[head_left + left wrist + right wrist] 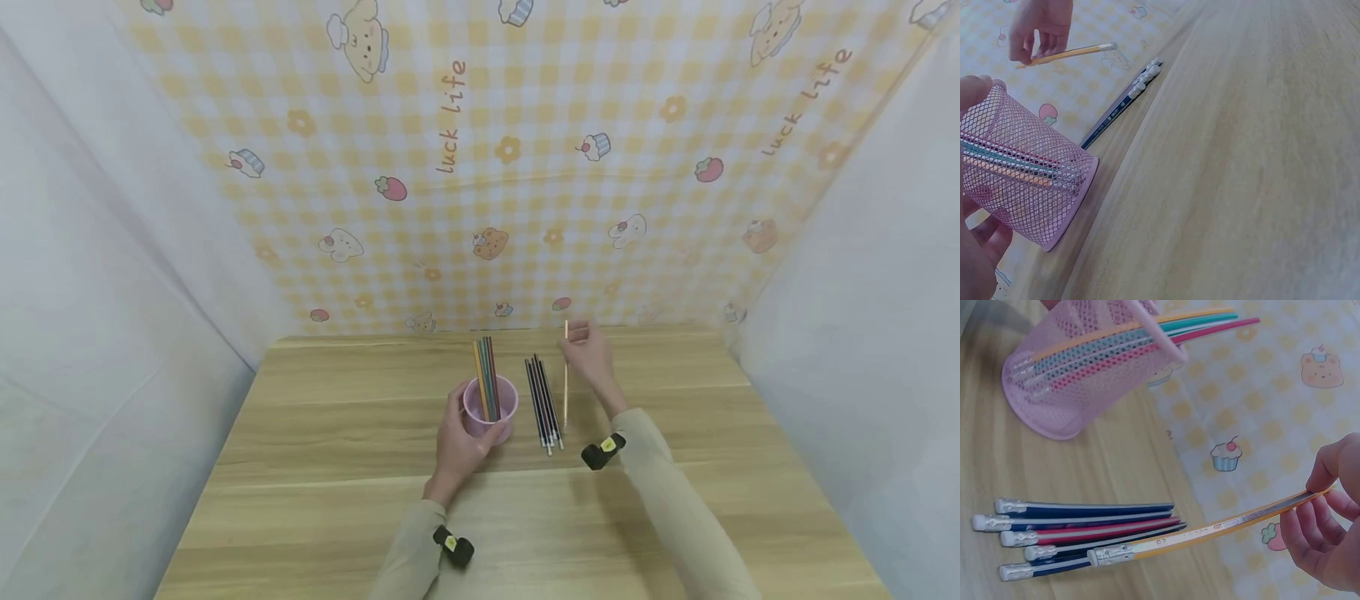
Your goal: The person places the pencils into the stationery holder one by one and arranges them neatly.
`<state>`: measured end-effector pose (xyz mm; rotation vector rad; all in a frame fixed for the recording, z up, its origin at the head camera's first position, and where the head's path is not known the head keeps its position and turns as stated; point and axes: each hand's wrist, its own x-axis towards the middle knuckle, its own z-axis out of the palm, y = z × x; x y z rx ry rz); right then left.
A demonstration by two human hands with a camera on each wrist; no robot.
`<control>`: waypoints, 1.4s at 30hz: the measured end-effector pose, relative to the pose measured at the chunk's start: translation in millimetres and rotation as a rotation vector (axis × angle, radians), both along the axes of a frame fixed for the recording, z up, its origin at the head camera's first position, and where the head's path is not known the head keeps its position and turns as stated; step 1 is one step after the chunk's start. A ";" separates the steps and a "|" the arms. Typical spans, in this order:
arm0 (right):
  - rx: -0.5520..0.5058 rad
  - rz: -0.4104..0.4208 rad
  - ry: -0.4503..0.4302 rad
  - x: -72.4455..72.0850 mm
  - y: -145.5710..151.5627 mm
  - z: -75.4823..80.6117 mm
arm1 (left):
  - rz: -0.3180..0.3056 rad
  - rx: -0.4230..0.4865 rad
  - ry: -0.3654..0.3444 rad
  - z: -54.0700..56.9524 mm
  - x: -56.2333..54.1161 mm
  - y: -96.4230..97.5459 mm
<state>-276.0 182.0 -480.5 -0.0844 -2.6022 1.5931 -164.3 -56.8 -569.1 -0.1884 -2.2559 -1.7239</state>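
Observation:
My left hand (460, 443) grips a pink mesh pencil cup (1029, 169) round its side, fingers and thumb on opposite sides. Several pencils in orange, teal and red (1141, 340) lean inside it. In my right hand (591, 358) a yellow pencil (1210, 530) is pinched near one end, its white eraser end hanging down above the table. Between the cup and that pencil, several dark blue pencils and a red one (543, 404) lie side by side on the wood, erasers toward me.
The wooden table (322, 450) meets a yellow checked cloth wall (510, 192) at its back edge. White cloth (862, 275) hangs on the right and more white cloth (112, 292) on the left. Each sleeve carries a small black camera (453, 547).

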 end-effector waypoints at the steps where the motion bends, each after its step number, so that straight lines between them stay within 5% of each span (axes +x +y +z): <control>1: 0.001 0.003 0.010 -0.1 -0.7 2.6 | 0.001 0.000 0.006 0.5 -0.1 -0.2; 22: 0.022 0.057 0.246 16.0 -14.6 49.2 | 0.006 -0.009 -0.001 4.3 3.8 0.6; 31: -0.041 0.105 0.367 28.5 -37.4 73.5 | 0.005 -0.003 -0.012 2.8 2.6 0.9; 42: -0.142 0.167 0.447 37.3 -62.4 84.4 | 0.003 0.018 0.003 1.9 1.8 0.6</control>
